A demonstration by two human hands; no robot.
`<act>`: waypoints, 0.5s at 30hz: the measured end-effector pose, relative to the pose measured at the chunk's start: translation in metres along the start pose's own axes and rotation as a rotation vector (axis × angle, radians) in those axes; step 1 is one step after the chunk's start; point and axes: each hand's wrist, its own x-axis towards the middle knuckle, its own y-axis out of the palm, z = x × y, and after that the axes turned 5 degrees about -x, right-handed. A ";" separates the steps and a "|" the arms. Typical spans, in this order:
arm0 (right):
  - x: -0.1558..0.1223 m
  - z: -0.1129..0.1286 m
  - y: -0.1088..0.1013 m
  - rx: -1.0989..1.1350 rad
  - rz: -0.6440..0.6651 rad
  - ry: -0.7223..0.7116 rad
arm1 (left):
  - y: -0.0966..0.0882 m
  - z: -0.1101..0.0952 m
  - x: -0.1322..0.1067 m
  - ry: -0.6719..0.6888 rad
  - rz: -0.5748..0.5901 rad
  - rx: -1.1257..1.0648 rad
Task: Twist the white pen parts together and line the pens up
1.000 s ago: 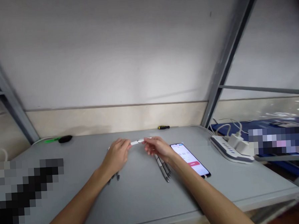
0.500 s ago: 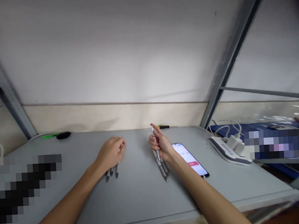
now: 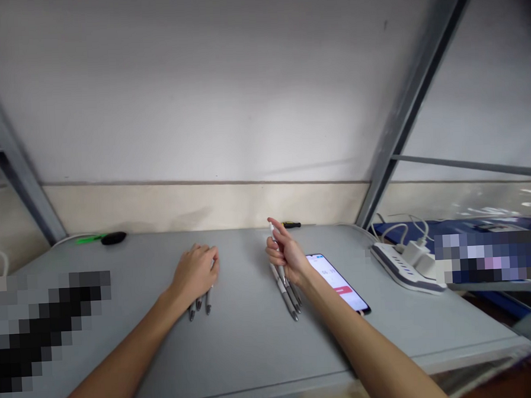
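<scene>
My right hand (image 3: 286, 254) is closed around a white-and-grey pen (image 3: 272, 231), which stands roughly upright with its white end showing at the top. One digit stretches up beside that end. Below this hand, several white-and-grey pens (image 3: 289, 299) lie side by side on the table, partly covered by it. My left hand (image 3: 195, 271) rests low over a second group of pens (image 3: 208, 306), whose grey tips stick out under the palm. Its fingers are curled downward, and what lies inside them is hidden.
A phone (image 3: 336, 281) with a lit screen lies beside my right forearm. Farther right is a power strip (image 3: 398, 266) with white plugs. A screwdriver (image 3: 291, 225) and a black-and-green object (image 3: 114, 238) lie along the wall. Grey metal posts (image 3: 420, 102) flank the grey table (image 3: 238, 355).
My left hand has shifted slightly left, its fingers staying curled over the pens. My right hand keeps its grip on the pen almost in place.
</scene>
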 end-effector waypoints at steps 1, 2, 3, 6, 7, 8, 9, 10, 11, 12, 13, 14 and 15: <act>0.000 0.000 0.000 0.000 -0.006 -0.003 | -0.001 -0.001 0.000 -0.007 0.009 -0.002; 0.000 0.000 0.000 -0.001 -0.015 -0.007 | -0.002 -0.001 0.000 -0.015 0.018 -0.003; 0.000 0.000 0.000 0.000 -0.023 -0.012 | -0.003 -0.002 0.000 -0.021 0.029 -0.004; 0.001 0.001 0.001 0.012 -0.037 -0.013 | -0.003 -0.002 0.000 -0.031 0.051 0.007; 0.001 0.001 0.001 0.017 -0.046 -0.010 | -0.003 -0.002 0.000 -0.031 0.054 0.011; 0.002 0.001 0.002 0.022 -0.057 -0.007 | -0.002 -0.001 0.000 -0.030 0.054 0.013; 0.003 0.001 0.001 0.025 -0.069 -0.004 | -0.002 -0.001 0.000 -0.029 0.054 0.014; 0.004 0.000 0.001 0.023 -0.079 -0.003 | -0.001 -0.001 0.000 -0.029 0.053 0.015; 0.004 -0.001 0.001 0.018 -0.084 -0.003 | -0.001 -0.001 0.000 -0.028 0.055 0.015; 0.005 -0.001 0.000 0.006 -0.079 0.000 | 0.000 0.000 0.000 -0.029 0.057 0.014; 0.005 -0.002 -0.001 -0.010 -0.063 0.006 | 0.000 0.000 0.000 -0.031 0.056 0.011; 0.005 -0.003 -0.001 -0.031 -0.041 0.015 | 0.001 0.000 0.000 -0.033 0.055 0.008; 0.004 -0.004 -0.002 -0.054 -0.015 0.024 | 0.001 0.000 0.000 -0.033 0.051 0.002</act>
